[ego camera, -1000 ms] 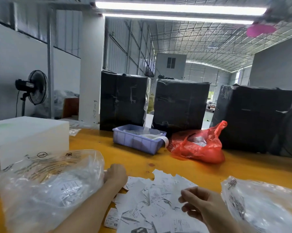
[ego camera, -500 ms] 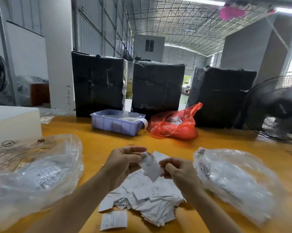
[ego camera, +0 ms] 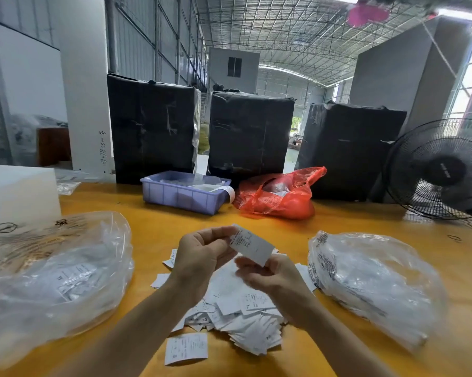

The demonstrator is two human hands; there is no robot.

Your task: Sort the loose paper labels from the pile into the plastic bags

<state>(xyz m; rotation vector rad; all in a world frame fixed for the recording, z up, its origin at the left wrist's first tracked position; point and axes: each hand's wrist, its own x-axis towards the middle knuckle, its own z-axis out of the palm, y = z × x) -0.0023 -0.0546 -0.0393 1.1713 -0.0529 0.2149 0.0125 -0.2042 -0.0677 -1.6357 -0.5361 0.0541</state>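
Now your left hand and right hand both pinch one thin printed label above the loose pile on the glossy yellow tabletop; crinkled clear bags flank your grip in a metal-roofed warehouse.

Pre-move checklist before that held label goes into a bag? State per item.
1. Label held: ok, left hand pinches its upper end, right hand holds its lower edge.
2. Single label, not two stuck together: cannot tell.
3. Print readable for choosing a bag: cannot tell, text too small.
4. Left bag and right bag within reach: ok, one either side of the pile.
5. Bag mouths open: cannot tell, openings not visible.
6. Stray label off the pile's near edge: not ok, lies apart on the table.
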